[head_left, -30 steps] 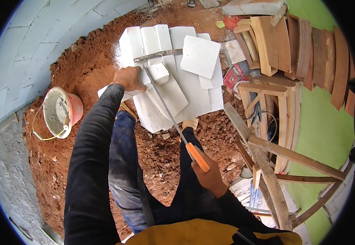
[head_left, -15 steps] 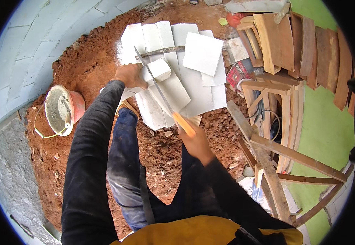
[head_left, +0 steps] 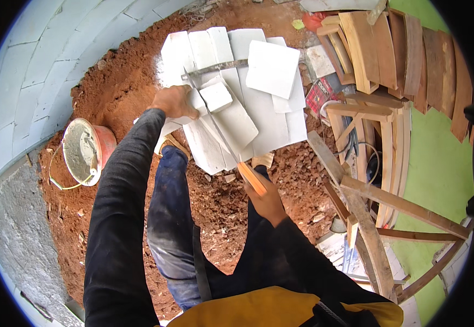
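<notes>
My right hand [head_left: 264, 199] is wrapped round the orange handle of a hand saw [head_left: 220, 133]. Its long, narrow blade slants up and left across a white lightweight block [head_left: 196, 102]. My left hand [head_left: 176, 103] grips this block on the blade's left side, fingers curled over its edge. Right of the blade sits a small white block piece [head_left: 216, 97], and a gap between the two parts shows along the blade. Both rest on a pile of white blocks [head_left: 264, 128]. A loose square block [head_left: 272, 68] lies on top at the right.
A bucket of grey mortar [head_left: 81, 150] stands on the red soil at my left, near the pale block wall [head_left: 30, 82]. Stacked planks [head_left: 375, 52] and a wooden frame [head_left: 405, 204] take up the right. A dark strip [head_left: 215, 67] lies across the pile.
My right hand has drawn the saw slightly back toward me. The small piece right of the blade has parted and tilted away from the block under my left hand, which stays put.
</notes>
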Demonstrator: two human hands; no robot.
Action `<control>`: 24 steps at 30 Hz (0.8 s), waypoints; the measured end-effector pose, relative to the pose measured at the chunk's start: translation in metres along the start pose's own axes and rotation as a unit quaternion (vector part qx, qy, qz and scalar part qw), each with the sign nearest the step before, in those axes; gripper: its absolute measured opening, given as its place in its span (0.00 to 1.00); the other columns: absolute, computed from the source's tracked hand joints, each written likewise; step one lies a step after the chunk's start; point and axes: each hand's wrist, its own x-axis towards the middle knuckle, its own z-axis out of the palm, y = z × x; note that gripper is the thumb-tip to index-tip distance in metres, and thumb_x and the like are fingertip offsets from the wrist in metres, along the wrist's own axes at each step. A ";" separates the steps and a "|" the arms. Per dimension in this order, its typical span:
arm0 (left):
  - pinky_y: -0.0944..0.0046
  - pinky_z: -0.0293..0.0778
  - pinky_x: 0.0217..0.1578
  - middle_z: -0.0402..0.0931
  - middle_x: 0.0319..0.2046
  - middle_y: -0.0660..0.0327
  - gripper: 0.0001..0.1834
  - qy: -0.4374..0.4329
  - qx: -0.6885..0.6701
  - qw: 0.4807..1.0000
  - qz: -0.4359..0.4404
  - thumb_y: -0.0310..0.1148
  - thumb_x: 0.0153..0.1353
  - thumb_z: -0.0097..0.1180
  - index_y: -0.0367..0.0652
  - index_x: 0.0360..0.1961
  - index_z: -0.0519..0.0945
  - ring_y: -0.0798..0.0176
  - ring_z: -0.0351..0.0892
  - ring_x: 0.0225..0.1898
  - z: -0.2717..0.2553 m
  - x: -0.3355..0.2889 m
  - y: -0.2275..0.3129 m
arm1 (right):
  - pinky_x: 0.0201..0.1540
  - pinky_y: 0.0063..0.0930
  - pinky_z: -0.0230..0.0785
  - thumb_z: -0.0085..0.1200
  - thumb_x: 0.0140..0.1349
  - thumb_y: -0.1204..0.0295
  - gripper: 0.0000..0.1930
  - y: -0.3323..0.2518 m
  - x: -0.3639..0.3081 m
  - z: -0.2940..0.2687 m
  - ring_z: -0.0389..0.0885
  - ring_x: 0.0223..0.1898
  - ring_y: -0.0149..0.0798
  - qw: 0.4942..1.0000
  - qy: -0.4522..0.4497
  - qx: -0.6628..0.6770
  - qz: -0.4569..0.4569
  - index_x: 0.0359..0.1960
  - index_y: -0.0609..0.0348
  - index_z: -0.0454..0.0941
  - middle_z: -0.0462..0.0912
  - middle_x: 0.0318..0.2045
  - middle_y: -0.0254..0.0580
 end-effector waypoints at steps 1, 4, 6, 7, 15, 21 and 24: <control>0.52 0.81 0.58 0.88 0.49 0.45 0.48 -0.027 -0.003 1.000 0.000 0.54 0.39 0.77 0.37 0.62 0.82 0.43 0.88 0.52 0.001 0.001 0.001 | 0.57 0.32 0.78 0.61 0.72 0.71 0.26 -0.001 -0.031 -0.006 0.88 0.57 0.46 0.999 0.014 -0.004 0.029 0.70 0.64 0.75 0.87 0.57 0.58; 0.53 0.81 0.60 0.87 0.51 0.42 0.51 -0.035 -0.019 0.999 0.000 0.53 0.40 0.76 0.35 0.66 0.79 0.42 0.87 0.54 0.001 0.004 -0.003 | 0.58 0.32 0.78 0.60 0.72 0.71 0.26 0.002 -0.060 -0.012 0.87 0.59 0.44 0.997 0.013 -0.045 0.062 0.70 0.64 0.75 0.87 0.58 0.56; 0.51 0.81 0.60 0.86 0.52 0.41 0.52 -0.018 -0.030 0.999 0.010 0.53 0.40 0.76 0.36 0.67 0.78 0.42 0.87 0.54 0.003 0.000 -0.009 | 0.57 0.32 0.78 0.62 0.72 0.71 0.27 0.007 -0.048 -0.010 0.87 0.59 0.42 0.999 0.039 -0.006 0.001 0.71 0.63 0.75 0.87 0.59 0.54; 0.52 0.78 0.64 0.83 0.56 0.36 0.57 -0.038 -0.066 0.997 0.013 0.51 0.42 0.76 0.32 0.73 0.70 0.40 0.85 0.57 0.003 -0.002 -0.013 | 0.58 0.32 0.78 0.62 0.72 0.72 0.27 0.009 -0.041 -0.008 0.87 0.59 0.42 0.999 0.036 0.025 0.013 0.71 0.63 0.74 0.86 0.60 0.53; 0.49 0.64 0.75 0.73 0.67 0.44 0.57 0.137 -0.452 0.880 0.044 0.42 0.43 0.83 0.36 0.72 0.67 0.49 0.70 0.72 0.013 -0.095 -0.038 | 0.52 0.37 0.83 0.64 0.70 0.65 0.30 0.033 -0.053 -0.052 0.90 0.53 0.52 0.959 0.192 -0.201 -0.051 0.72 0.61 0.74 0.84 0.61 0.57; 0.51 0.74 0.67 0.76 0.63 0.51 0.49 0.150 -0.715 0.681 0.051 0.40 0.54 0.77 0.38 0.73 0.65 0.53 0.79 0.64 0.025 -0.142 -0.016 | 0.65 0.54 0.71 0.66 0.60 0.74 0.49 0.102 0.033 -0.089 0.75 0.64 0.62 0.865 0.049 -0.499 -0.003 0.82 0.56 0.53 0.77 0.63 0.60; 0.50 0.80 0.62 0.78 0.61 0.51 0.46 0.137 -0.795 0.588 0.054 0.48 0.58 0.74 0.36 0.71 0.68 0.53 0.82 0.60 0.038 -0.161 -0.013 | 0.66 0.54 0.69 0.68 0.57 0.73 0.52 0.102 0.053 -0.103 0.74 0.64 0.65 0.827 0.020 -0.559 0.057 0.82 0.58 0.51 0.77 0.59 0.61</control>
